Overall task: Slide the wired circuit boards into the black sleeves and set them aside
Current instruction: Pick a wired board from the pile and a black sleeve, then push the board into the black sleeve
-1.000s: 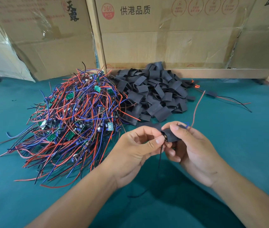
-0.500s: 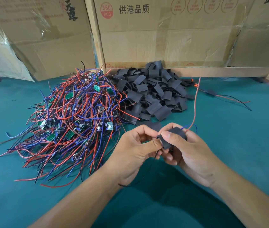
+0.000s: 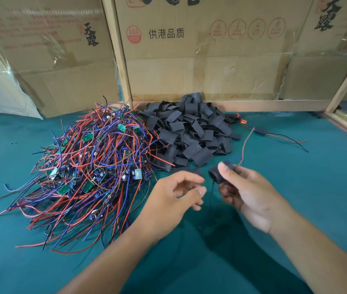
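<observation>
While the left hand (image 3: pixel 176 198) hangs loose, the right hand (image 3: pixel 246 194) pinches the sleeve (image 3: pixel 216 174) — thumb on top.

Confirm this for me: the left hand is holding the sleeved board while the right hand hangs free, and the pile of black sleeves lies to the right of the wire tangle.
Not quite. The head view shows the right hand pinching the sleeved board, while the left hand hangs free with loosely curled fingers. The pile of black sleeves does lie to the right of the wire tangle.

Two hands (image 3: pixel 210 194), two heaps: wired boards (image 3: pixel 92 168), black sleeves (image 3: pixel 191 132).
</observation>
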A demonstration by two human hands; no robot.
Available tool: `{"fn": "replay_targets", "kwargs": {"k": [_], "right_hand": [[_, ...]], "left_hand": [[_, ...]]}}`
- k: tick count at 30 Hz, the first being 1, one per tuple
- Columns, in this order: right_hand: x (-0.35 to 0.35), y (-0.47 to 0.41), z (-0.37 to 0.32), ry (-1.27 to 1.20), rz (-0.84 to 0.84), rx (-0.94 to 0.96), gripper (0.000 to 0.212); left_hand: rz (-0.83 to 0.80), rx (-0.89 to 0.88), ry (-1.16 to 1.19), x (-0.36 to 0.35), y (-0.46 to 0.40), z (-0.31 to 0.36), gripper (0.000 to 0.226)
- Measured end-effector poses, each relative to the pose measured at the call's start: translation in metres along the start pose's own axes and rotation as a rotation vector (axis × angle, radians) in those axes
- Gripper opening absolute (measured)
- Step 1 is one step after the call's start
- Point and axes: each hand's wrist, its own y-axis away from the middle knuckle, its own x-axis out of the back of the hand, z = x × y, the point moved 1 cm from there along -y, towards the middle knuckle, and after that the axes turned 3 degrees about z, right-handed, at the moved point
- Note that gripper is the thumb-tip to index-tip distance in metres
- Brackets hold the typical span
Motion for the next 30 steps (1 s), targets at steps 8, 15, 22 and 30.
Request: {"fn": "replay_targets", "kwargs": {"k": [8,15,22,30], "right_hand": [[0.061,-0.086,-0.053,-0.214,0.388,0.027,0.009],[0.102,-0.162,-0.083,-0.121,0.538,-0.033,0.045],[0.045,-0.125,-0.059,0.323,0.497,0.161,0.016],[-0.11,-0.047,-0.046,1.147,-0.149,0.744,0.017]], "left_hand": [[0.133,0.026,-0.192,0.007,-0.01,-0.005,0.015],[0.117,-0.064,-0.422,0.001,-0.008,-0.008,0.018],[0.085,-0.406,-0.757,0.001,-0.006,0.002,0.008],[0.038,-0.51,-0.933,0.01,-0.001,0.01,0.013]]}}
